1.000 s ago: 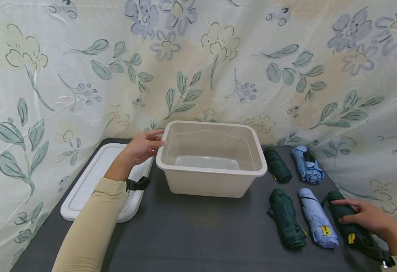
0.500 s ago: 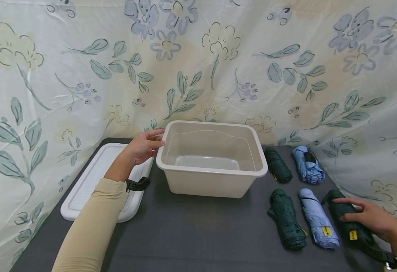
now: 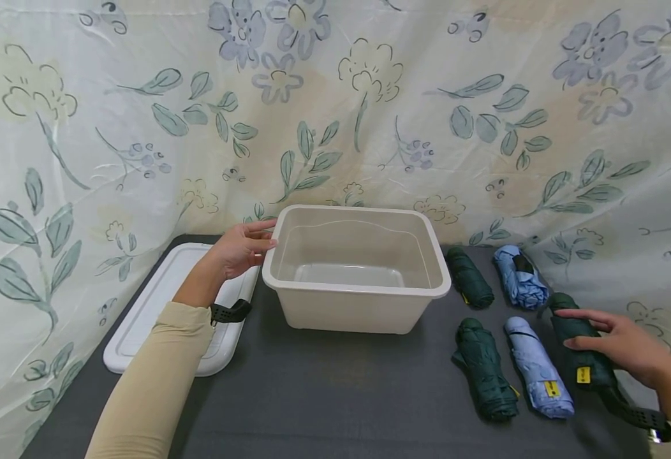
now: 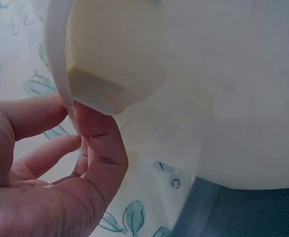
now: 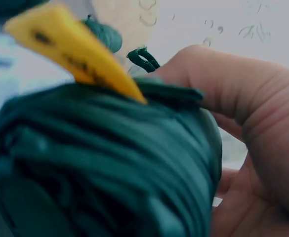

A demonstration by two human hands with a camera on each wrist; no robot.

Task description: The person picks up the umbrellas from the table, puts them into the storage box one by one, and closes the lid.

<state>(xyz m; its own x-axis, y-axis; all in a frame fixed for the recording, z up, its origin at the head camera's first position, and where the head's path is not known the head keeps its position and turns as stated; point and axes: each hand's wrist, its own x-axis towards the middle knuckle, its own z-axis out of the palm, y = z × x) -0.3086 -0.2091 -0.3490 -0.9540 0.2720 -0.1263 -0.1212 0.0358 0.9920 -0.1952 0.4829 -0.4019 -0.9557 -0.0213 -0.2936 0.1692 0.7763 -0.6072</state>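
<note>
On the left, my left hand (image 3: 239, 252) grips the left rim of an uncovered beige plastic storage bin (image 3: 347, 312). In the left wrist view, the thumb and curled fingers (image 4: 102, 153) pinch the bin's lip. At the right, my right hand (image 3: 628, 347) holds a dark green rolled-up fabric bundle (image 3: 594, 368) with a yellow tag, its far end tilted away. The right wrist view shows the bundle's folded end (image 5: 109, 153) close up; part of my grip is hidden behind it. Nothing lies inside the bin.
A white lid (image 3: 157, 299) lies flat left of the bin, partly under my left forearm. Right of the bin lie a light blue roll (image 3: 536, 366), a green roll (image 3: 485, 373), another green roll (image 3: 469, 277) and a blue bundle (image 3: 520, 277). A floral curtain (image 3: 335, 95) hangs behind.
My right hand has moved the green bundle a little up and away from the table's front, off its earlier spot. The left hand and bin have stayed put.
</note>
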